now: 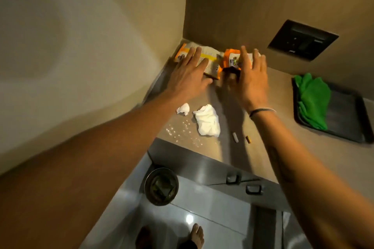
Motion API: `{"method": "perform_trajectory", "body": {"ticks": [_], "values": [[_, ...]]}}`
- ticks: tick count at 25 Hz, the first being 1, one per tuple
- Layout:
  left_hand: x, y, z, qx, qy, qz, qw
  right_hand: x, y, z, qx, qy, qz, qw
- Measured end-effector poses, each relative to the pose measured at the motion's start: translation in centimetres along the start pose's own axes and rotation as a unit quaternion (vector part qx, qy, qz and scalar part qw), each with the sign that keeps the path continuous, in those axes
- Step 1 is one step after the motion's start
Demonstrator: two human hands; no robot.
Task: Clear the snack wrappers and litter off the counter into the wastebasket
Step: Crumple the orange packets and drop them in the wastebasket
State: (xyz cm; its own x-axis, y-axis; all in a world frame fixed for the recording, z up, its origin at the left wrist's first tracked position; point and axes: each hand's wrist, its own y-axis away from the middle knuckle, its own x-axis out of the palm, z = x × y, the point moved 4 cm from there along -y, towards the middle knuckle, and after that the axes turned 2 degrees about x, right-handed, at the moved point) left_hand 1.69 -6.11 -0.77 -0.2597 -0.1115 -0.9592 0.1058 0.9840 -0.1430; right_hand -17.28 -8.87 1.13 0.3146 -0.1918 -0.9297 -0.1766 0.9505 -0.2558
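Beige counter (232,97), left hand (188,75) spread flat on yellow-white wrapper (64,59), right hand (251,79) gripping crumpled orange wrapper (229,56)

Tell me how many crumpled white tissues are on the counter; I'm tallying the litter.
2: a small tissue and a larger tissue right of it, both nearer than the hands. None seems hidden.

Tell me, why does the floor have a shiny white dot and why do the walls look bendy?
Head view: the dot is glare from a light bouncing off the glossy floor; the wide-angle lens bends the wall; both hands, left and right, look slightly smeared by motion.
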Motion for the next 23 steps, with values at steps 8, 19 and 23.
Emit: {"method": "perform_trajectory", "body": {"ticks": [8,19,23], "values": [[5.3,-6.6,0.0,-0.043,-0.079,0.05,0.995,4.3,-3.1,-4.0,0.002,0.057,0.067,0.996],[-5.1,11.8,-1.5,-0.023,0.228,-0.264,0.937,-4.8,12.8,6.1,-0.103,-0.262,-0.21,0.936],[-4.6,28.1,-2.0,-0.096,0.252,-0.363,0.892,-3.4,25.5,10.1,-0.157,-0.342,-0.153,0.914]]}}
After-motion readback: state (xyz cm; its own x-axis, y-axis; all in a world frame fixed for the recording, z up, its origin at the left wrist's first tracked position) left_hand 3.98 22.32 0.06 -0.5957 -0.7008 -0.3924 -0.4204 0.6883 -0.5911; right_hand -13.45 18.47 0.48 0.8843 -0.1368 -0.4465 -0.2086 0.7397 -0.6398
